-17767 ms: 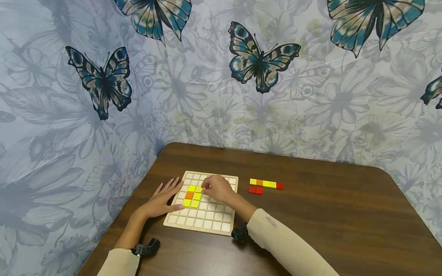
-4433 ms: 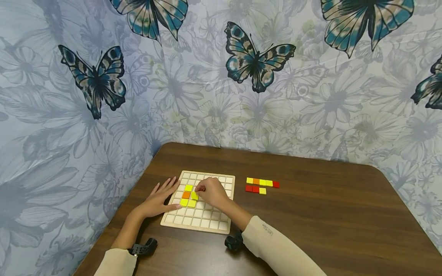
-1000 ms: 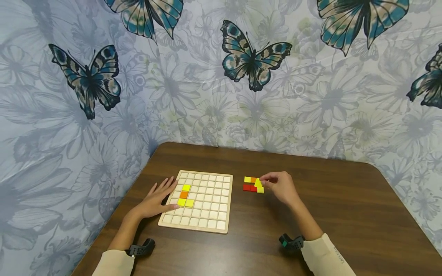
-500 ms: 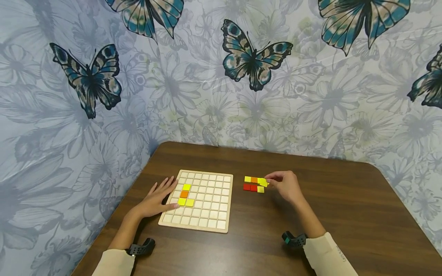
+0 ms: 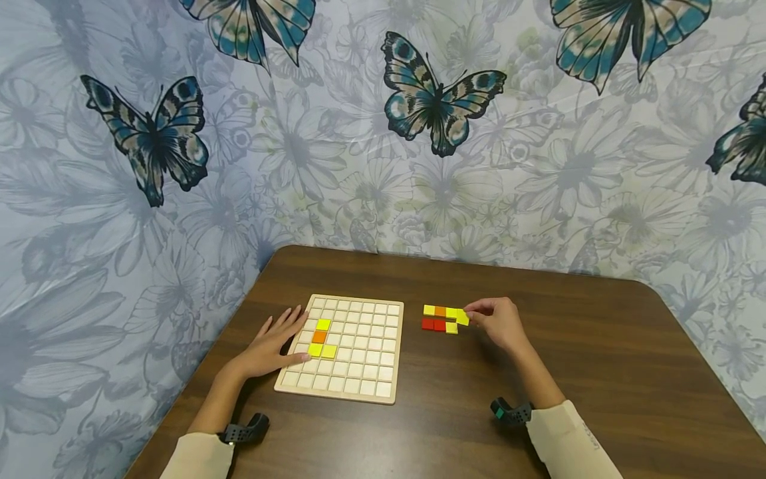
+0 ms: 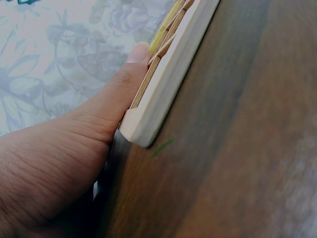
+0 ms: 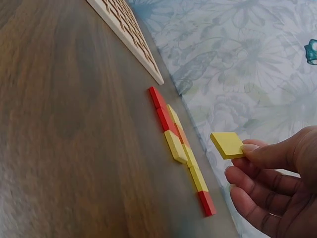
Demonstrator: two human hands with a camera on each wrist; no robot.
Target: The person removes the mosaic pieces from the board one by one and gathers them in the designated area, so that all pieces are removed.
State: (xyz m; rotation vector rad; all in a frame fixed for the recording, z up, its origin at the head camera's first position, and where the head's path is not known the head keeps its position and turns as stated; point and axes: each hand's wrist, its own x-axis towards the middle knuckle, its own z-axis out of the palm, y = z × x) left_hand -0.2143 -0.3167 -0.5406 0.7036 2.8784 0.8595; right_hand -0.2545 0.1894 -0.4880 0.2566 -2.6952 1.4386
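Note:
A square wooden grid board (image 5: 365, 399) lies on the table, with yellow tiles (image 5: 329, 351) and one orange tile (image 5: 320, 336) in its left part. My left hand (image 5: 266, 346) rests along the board's left edge, fingers spread and thumb on the rim near a yellow tile. Right of the board, my right hand (image 5: 499, 324) pinches a yellow tile (image 7: 228, 144) between thumb and fingers, raised over two short rows of tiles. The front row has two red tiles (image 7: 163, 120) and a yellow tile (image 7: 175, 147); the back row ends in a red tile (image 7: 207, 204).
The brown wooden table (image 5: 574, 359) reaches to a wall (image 5: 335, 166) printed with flowers and butterflies. Black wrist devices (image 5: 245, 431) sit on both forearms. The board's corner (image 7: 157, 78) shows beyond the tile rows in the right wrist view.
Two yellow tiles have left the board's second column; one lies in the front row. My right hand went from board to rows, then edged right with its tile. My left hand stayed put.

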